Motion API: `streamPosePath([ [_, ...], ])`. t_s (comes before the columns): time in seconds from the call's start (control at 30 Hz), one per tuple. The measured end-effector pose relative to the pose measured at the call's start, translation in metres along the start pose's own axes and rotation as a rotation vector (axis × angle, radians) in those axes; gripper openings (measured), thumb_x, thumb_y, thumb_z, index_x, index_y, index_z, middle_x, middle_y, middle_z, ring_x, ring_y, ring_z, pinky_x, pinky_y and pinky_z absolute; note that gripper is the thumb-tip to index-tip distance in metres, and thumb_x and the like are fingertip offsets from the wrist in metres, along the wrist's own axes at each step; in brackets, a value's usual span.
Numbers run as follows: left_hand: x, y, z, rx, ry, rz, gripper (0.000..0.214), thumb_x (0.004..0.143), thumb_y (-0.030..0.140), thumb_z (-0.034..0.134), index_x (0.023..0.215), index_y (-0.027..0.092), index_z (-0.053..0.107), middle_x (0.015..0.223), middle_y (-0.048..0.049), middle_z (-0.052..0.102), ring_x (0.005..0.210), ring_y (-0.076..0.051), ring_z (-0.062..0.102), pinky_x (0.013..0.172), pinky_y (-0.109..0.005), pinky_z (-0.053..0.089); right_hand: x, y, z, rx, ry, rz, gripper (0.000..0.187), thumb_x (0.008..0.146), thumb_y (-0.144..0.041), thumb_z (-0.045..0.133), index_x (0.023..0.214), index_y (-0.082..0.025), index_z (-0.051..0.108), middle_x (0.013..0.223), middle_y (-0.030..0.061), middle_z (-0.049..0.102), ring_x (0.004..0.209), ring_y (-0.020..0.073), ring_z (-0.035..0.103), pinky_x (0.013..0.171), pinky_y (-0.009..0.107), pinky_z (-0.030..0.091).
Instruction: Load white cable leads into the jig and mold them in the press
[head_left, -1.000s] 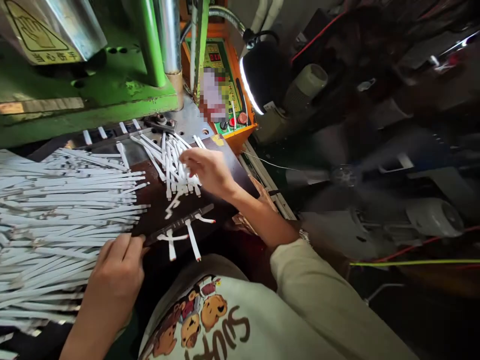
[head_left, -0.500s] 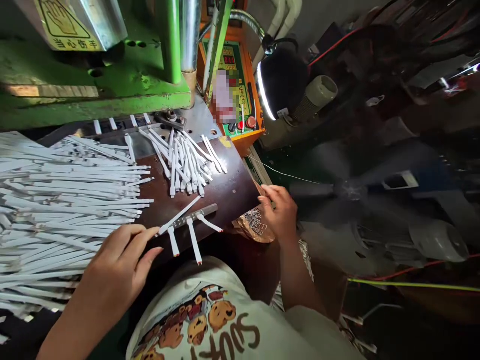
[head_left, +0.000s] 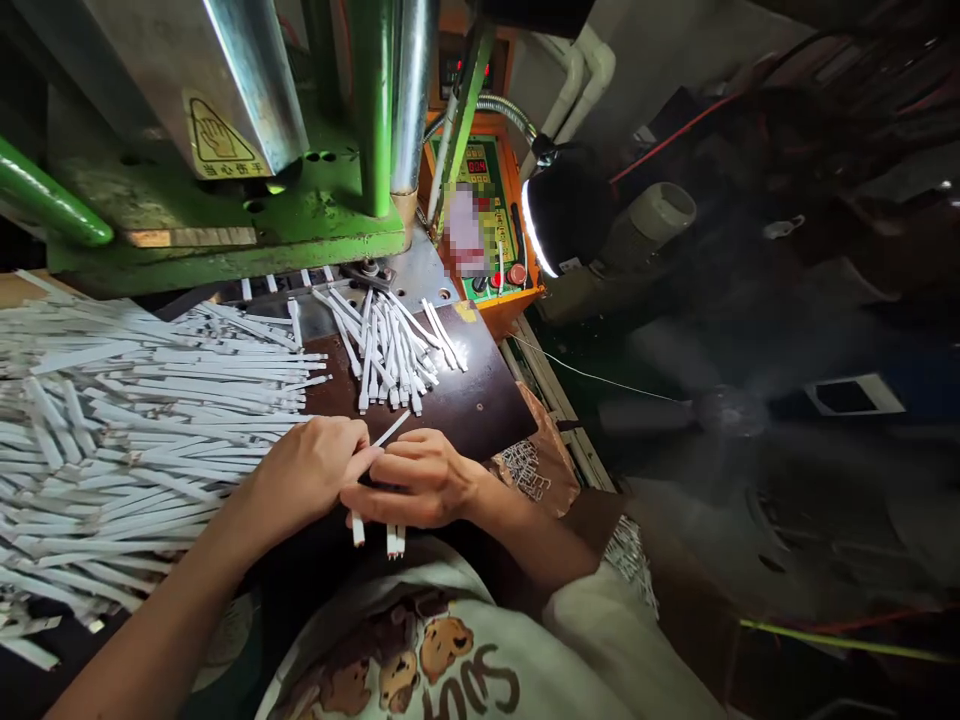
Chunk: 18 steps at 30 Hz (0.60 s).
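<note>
My left hand (head_left: 322, 468) and my right hand (head_left: 420, 480) are together at the front edge of the dark brown tabletop (head_left: 487, 385). The left is closed, thumb towards the right hand, at the lower end of a short white flat cable (head_left: 391, 429) that slants up between them. Curled over the same spot, the right hand has its fingers wrapped round white flat cables (head_left: 395, 540), whose cut ends stick out below. Another cable end (head_left: 358, 528) shows under its fingertips. The slotted metal bar seen earlier is hidden by the hands.
A big heap of white cables (head_left: 165, 430) covers the left side; a smaller pile (head_left: 394, 350) lies ahead. Behind stands a green press (head_left: 300, 235) with a hand-warning sign, beside an orange control box (head_left: 517, 270). A blurred fan (head_left: 724, 410) is at right.
My right hand has come left from the tabletop's right edge to meet the left hand and closed over the cables. The left has moved slightly right. The view has shifted, showing more of the press.
</note>
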<state>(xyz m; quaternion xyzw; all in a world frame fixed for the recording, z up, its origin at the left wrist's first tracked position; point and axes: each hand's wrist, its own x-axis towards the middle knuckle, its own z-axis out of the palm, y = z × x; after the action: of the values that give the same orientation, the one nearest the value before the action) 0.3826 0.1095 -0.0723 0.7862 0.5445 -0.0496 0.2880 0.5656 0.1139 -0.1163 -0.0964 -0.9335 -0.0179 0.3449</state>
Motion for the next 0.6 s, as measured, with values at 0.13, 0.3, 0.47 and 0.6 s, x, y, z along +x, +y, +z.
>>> streamPosePath([
  [0.13, -0.003, -0.004, 0.001, -0.041, 0.055, -0.029, 0.031, 0.092, 0.035, 0.036, 0.076, 0.020, 0.058, 0.079, -0.0057, 0.066, 0.075, -0.020, 0.061, 0.069, -0.031, 0.039, -0.007, 0.010, 0.005, 0.083, -0.030, 0.000, 0.015, 0.094, -0.034, 0.064, 0.092, -0.022, 0.073, 0.064, -0.0020, 0.055, 0.056, 0.0082, 0.051, 0.057, 0.022, 0.046],
  [0.3, 0.007, -0.013, -0.013, -0.147, 0.205, -0.082, 0.033, 0.090, 0.044, 0.042, 0.078, 0.020, 0.061, 0.074, -0.0028, 0.066, 0.068, -0.018, 0.058, 0.065, -0.029, 0.035, 0.001, 0.017, -0.010, 0.239, 0.109, 0.041, 0.009, 0.093, -0.027, 0.065, 0.095, -0.021, 0.071, 0.064, -0.0027, 0.061, 0.056, 0.0085, 0.054, 0.057, 0.022, 0.046],
  [0.47, 0.048, -0.026, -0.036, -0.293, 0.320, -0.148, 0.032, 0.086, 0.043, 0.055, 0.068, 0.018, 0.061, 0.059, 0.0009, 0.059, 0.059, -0.013, 0.053, 0.061, -0.025, 0.035, 0.008, 0.063, -0.033, 0.195, 0.103, 0.784, 0.037, 0.097, -0.038, 0.052, 0.066, -0.020, 0.059, 0.059, -0.0030, 0.054, 0.054, 0.0094, 0.047, 0.055, 0.023, 0.039],
  [0.6, 0.066, -0.030, -0.050, -0.210, 0.333, -0.196, 0.032, 0.090, 0.034, 0.057, 0.067, 0.013, 0.063, 0.060, -0.0028, 0.059, 0.062, -0.015, 0.054, 0.067, -0.027, 0.038, -0.006, 0.128, -0.035, 0.121, -0.066, 1.243, 0.045, 0.087, -0.038, 0.056, 0.050, -0.021, 0.036, 0.048, -0.0060, 0.030, 0.049, 0.0097, 0.031, 0.051, 0.026, 0.027],
])
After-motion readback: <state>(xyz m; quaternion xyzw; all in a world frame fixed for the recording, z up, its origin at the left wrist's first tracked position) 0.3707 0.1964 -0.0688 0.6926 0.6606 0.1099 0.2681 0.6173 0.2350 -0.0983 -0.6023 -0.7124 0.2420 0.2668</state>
